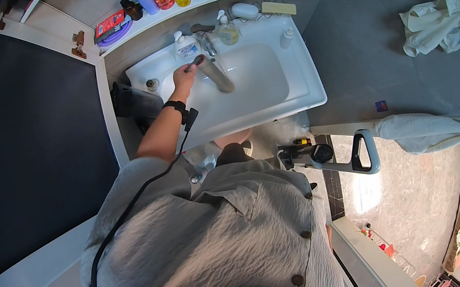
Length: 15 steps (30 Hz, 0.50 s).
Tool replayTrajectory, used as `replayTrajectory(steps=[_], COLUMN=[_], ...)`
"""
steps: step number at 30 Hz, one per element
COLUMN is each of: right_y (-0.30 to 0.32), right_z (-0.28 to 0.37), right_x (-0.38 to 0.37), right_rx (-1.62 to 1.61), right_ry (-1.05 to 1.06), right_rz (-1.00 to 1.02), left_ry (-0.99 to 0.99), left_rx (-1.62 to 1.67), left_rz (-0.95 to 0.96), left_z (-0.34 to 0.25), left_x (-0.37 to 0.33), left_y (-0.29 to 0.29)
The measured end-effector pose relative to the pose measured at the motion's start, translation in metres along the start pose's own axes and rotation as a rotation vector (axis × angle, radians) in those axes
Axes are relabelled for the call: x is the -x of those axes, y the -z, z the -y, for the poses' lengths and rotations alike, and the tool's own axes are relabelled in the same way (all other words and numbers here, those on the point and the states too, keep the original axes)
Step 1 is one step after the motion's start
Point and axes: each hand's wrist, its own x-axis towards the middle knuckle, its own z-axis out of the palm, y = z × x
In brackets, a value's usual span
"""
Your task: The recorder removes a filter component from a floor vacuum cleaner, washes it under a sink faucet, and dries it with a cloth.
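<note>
My left hand (pixel 183 80) is closed around the upper end of a grey-brown cylindrical brush roller (pixel 216 74), held tilted over the white sink (pixel 270 103). The roller's lower end points down into the basin, close beside the metal tap (pixel 208 46). Whether water runs onto it I cannot make out. A white pump bottle (pixel 186 46) stands just behind my hand, on the sink's rim. A black strap with a cable is round my left wrist. My right hand is out of view.
A floor washer's handle (pixel 367 152) stands right of the sink. Behind the tap are a clear soap dispenser (pixel 227 32) and a shelf (pixel 196 1) of bottles. A dark container (pixel 138 102) stands left of the sink, beside an open cabinet door (pixel 41 142). A towel (pixel 427 131) hangs at right.
</note>
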Motion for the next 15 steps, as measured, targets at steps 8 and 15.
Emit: replayTrajectory(steps=[8, 15], right_y=[-0.003, -0.012], right_z=[-0.066, -0.038], right_x=[-0.011, -0.007], right_rx=[-0.207, -0.202], right_ry=[-0.109, -0.074], right_rz=[0.029, 0.024], left_ry=[-0.406, -0.536], left_rx=[-0.462, -0.771], left_rz=[0.258, 0.31], left_z=[-0.042, -0.103], left_x=[0.044, 0.077], left_y=[-0.012, -0.031])
